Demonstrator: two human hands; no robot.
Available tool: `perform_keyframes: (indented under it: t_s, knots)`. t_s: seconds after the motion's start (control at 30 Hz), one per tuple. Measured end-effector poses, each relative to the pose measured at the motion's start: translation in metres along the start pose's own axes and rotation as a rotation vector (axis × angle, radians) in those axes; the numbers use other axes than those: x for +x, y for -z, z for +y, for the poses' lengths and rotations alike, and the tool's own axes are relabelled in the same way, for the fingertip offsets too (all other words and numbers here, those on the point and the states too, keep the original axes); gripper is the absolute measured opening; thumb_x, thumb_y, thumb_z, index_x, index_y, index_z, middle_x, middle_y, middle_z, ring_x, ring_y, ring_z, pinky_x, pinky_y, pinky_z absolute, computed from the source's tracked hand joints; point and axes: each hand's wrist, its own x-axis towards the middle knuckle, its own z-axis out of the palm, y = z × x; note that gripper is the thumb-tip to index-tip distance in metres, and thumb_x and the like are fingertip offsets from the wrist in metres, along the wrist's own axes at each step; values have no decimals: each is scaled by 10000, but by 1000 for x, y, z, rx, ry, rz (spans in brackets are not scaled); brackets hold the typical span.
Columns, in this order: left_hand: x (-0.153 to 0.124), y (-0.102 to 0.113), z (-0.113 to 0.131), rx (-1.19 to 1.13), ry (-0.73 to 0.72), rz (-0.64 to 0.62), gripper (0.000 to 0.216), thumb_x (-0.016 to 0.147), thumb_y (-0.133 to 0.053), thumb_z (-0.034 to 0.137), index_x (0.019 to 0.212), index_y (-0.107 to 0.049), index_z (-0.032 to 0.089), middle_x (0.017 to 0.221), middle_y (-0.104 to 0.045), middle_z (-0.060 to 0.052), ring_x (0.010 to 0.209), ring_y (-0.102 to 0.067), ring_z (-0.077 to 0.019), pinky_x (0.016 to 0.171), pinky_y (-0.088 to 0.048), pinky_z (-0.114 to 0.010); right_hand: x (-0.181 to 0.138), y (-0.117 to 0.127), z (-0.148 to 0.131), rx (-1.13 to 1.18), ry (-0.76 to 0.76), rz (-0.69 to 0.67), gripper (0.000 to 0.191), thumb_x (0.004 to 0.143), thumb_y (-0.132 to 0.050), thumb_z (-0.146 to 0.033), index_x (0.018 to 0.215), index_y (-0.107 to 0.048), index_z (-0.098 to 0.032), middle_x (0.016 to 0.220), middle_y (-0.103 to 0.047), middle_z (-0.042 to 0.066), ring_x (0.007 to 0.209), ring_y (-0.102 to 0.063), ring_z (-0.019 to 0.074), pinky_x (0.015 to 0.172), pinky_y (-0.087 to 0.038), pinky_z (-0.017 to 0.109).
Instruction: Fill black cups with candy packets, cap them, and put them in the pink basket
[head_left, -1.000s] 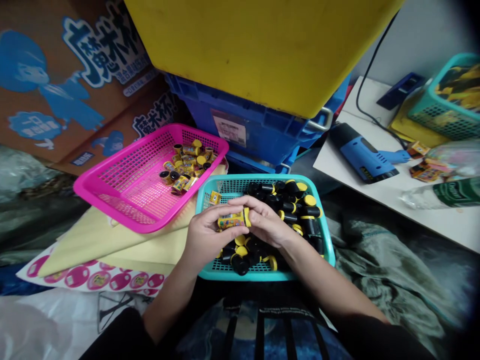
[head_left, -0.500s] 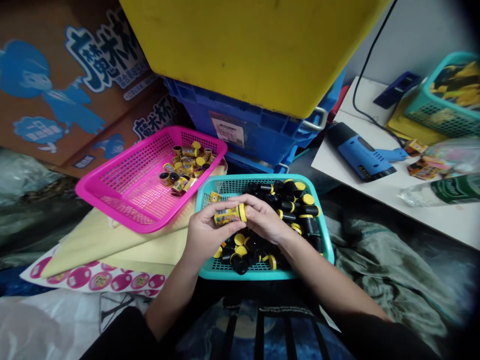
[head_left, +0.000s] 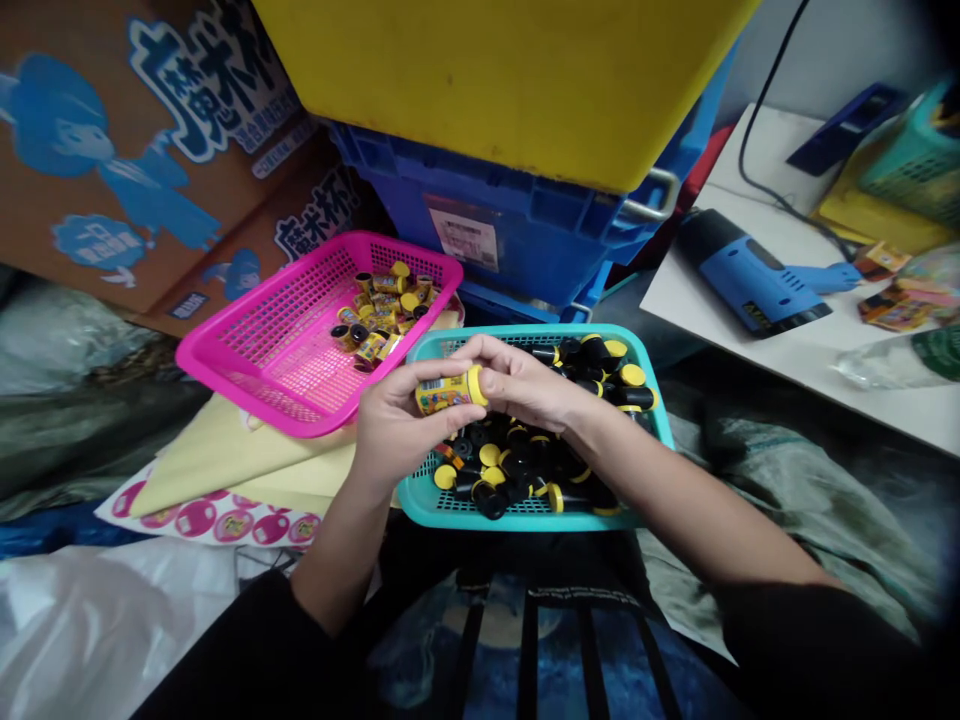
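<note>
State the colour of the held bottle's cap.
The cap is yellow, seen best in the head view.

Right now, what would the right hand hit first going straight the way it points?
Probably the yellow bottle in the left hand; the right hand seems to touch its cap.

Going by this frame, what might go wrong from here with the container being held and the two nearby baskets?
The yellow-labelled container sits between the left grip and the right grip, over the teal basket; if it slipped, it would probably land among the black containers. The pink basket seems to rest on yellow sheets, its small containers bunched toward the far right end, so a nudge might shift it.
</note>
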Motion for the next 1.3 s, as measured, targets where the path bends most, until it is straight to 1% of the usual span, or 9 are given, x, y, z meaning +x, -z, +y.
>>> perform_keyframes:
  t_s: [0.13,0.27,0.4,0.63,0.87,0.97,1.1,1.2,1.3]
  knots:
    - [21,33,8,236,-113,86,380,621,-800,364,948,-700,198,894,-721,-18,813,-681,-187,783,-562,-326,13,0,-6,-417,5,-25,471,797,-541,-620,965,-566,-181,915,-614,27,800,-593,139,700,-498,273]
    - [46,67,4,470,-167,276,651,562,-844,328,1160,-614,208,1273,-594,-53,1269,-461,-294,1029,-424,-408,30,-4,19,-1252,-227,121,368,894,-464,-481,940,-627,-154,933,-668,96,888,-614,217,787,-477,348]
    - [43,58,2,358,-111,207,436,730,-722,311,1146,-625,226,1163,-658,-53,1060,-618,-217,872,-527,-332,50,-7,50,-1645,-502,106,391,787,-625,-434,1018,-661,-120,1044,-673,179,972,-621,302,729,-495,345]
    - [7,43,-9,115,138,151,175,790,-635,298,906,-687,178,653,-673,4,473,-576,-83,422,-468,-184,43,3,47,-1717,-404,-4,333,905,-490,-389,950,-715,-148,967,-704,145,917,-631,252,758,-465,323]
    - [-18,24,-16,-118,455,47,286,811,-582,441,851,-621,160,671,-665,-16,565,-646,-125,517,-553,-234,-18,9,41,-1614,431,163,261,944,-453,-298,1039,-695,-277,1042,-702,50,947,-561,204,788,-422,358]
    - [-22,9,-21,-253,487,-10,328,728,-699,336,990,-581,179,665,-633,28,577,-643,-116,564,-555,-235,-39,10,47,-1552,555,185,218,917,-509,-267,1012,-692,-340,997,-703,23,906,-558,195,767,-425,354]
    - [-19,1,-28,-249,431,53,384,678,-738,227,1021,-571,185,597,-577,67,522,-603,-89,542,-516,-198,-43,5,44,-1324,552,391,235,796,-655,-450,950,-700,-278,957,-674,59,907,-557,213,819,-428,375]
    - [-17,2,-28,-210,421,51,432,676,-737,220,1072,-568,188,590,-586,67,525,-602,-91,542,-516,-198,-37,-1,32,-908,328,585,347,858,-538,-510,976,-674,-214,943,-652,70,888,-576,195,812,-445,365]
    - [-18,1,-27,-213,456,12,479,686,-733,248,1125,-549,192,592,-612,59,536,-614,-101,540,-525,-205,-30,-3,24,-548,38,466,314,849,-563,-475,904,-679,-188,873,-661,36,801,-593,155,762,-455,309]
